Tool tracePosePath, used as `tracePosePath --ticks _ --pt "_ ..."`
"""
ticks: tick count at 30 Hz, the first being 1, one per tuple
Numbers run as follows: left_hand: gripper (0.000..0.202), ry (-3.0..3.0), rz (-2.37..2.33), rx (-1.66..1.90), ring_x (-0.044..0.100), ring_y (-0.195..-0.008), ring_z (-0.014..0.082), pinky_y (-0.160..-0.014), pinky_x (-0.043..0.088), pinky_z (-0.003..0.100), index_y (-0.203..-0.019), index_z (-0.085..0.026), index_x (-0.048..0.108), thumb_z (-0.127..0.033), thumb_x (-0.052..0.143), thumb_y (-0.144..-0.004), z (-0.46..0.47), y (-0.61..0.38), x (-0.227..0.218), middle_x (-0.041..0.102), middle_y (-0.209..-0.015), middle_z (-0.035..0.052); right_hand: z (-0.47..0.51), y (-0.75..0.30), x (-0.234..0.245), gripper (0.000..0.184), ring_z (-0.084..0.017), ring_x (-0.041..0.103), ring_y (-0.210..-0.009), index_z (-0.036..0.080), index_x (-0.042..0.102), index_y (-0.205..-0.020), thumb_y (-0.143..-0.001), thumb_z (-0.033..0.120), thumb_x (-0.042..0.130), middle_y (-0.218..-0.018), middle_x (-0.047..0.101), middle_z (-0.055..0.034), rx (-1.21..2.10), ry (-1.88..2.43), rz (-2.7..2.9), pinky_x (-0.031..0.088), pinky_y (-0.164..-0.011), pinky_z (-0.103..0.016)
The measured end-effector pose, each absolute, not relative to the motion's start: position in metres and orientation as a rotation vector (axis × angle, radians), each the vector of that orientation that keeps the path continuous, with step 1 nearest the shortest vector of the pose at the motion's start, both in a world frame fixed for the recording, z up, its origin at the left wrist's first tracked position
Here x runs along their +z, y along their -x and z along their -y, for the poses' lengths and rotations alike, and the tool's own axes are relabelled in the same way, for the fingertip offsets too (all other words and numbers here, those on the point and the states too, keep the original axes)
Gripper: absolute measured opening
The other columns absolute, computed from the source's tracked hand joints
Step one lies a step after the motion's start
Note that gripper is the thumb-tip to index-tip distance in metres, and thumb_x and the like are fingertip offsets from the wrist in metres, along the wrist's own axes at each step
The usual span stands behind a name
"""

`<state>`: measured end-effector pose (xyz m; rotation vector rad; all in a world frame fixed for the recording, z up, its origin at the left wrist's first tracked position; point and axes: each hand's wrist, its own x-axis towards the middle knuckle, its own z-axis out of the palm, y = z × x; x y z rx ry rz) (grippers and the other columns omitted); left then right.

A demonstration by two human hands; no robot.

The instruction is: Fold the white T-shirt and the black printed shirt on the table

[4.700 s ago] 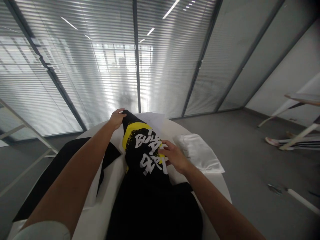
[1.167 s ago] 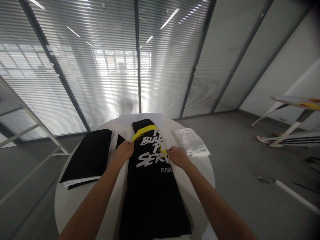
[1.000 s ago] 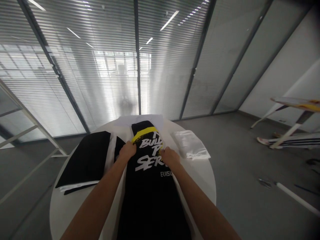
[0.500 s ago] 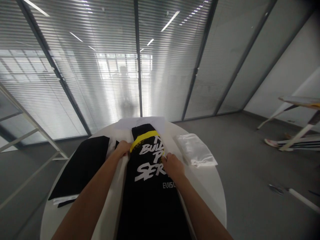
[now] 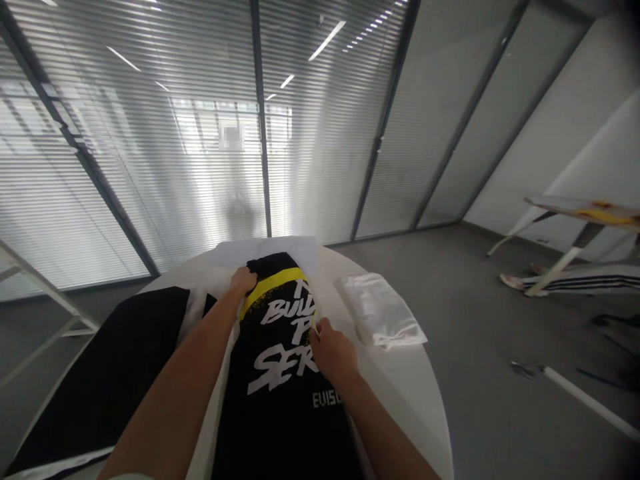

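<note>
A black T-shirt [image 5: 280, 427] with white lettering and a yellow band lies in a long narrow shape on the round white table [image 5: 407, 393]. Near its far left corner, my left hand [image 5: 244, 280] is closed on the fabric edge, just above the yellow band. My right hand [image 5: 333, 350] pinches the right edge beside the lettering, with the fingertips partly hidden. The near end of the shirt runs out of the bottom of the view.
Folded black cloth [image 5: 110, 367] with a white edge lies at the left. Folded shiny white fabric [image 5: 383, 310] sits at the right, and a white sheet [image 5: 225, 252] at the far edge. Beyond are a glass partition with blinds, a pole [image 5: 585, 400] on the floor and another table [image 5: 580, 208].
My left hand has moved farther up the shirt's left edge, from beside the yellow band to above it. My right hand stays on the right edge. The view has shifted slightly right.
</note>
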<state>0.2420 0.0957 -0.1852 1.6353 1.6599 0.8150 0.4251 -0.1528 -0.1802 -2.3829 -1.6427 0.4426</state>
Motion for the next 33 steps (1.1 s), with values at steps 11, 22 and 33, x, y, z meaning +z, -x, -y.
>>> tracePosePath --ticks 11,22,33 --pt "0.035 -1.192 -1.135 1.071 0.066 -0.07 0.0177 -0.066 0.053 0.03 -0.109 -0.014 0.058 -0.025 0.066 -0.076 -0.09 -0.24 -0.182 0.07 -0.085 0.008 0.138 -0.447 -0.162 0.039 -0.028 0.066 -0.091 0.018 0.061 -0.096 -0.093 0.048 0.036 -0.096 0.069 -0.0141 0.605 2.374 1.802 0.045 -0.074 -0.036" --pt "0.051 -0.987 -0.878 1.03 0.067 -0.068 0.0193 -0.07 0.055 0.036 -0.106 -0.009 0.06 -0.003 0.066 -0.056 -0.107 -0.245 -0.173 0.07 -0.081 0.0079 -0.033 -0.47 -0.151 0.038 -0.02 0.062 -0.095 0.013 0.064 -0.11 -0.088 0.041 0.051 -0.106 0.068 -0.0132 0.623 1.987 1.512 0.044 -0.081 -0.027" --pt "0.052 -0.92 -0.922 1.082 0.065 -0.06 0.0193 -0.063 0.055 0.034 -0.109 -0.014 0.061 -0.008 0.064 -0.057 -0.116 -0.238 -0.211 0.07 -0.071 0.0023 -0.097 -0.454 -0.192 0.04 -0.02 0.065 -0.082 0.005 0.062 -0.116 -0.081 0.024 0.059 -0.102 0.07 -0.0147 0.87 1.739 1.318 0.049 -0.069 -0.026"
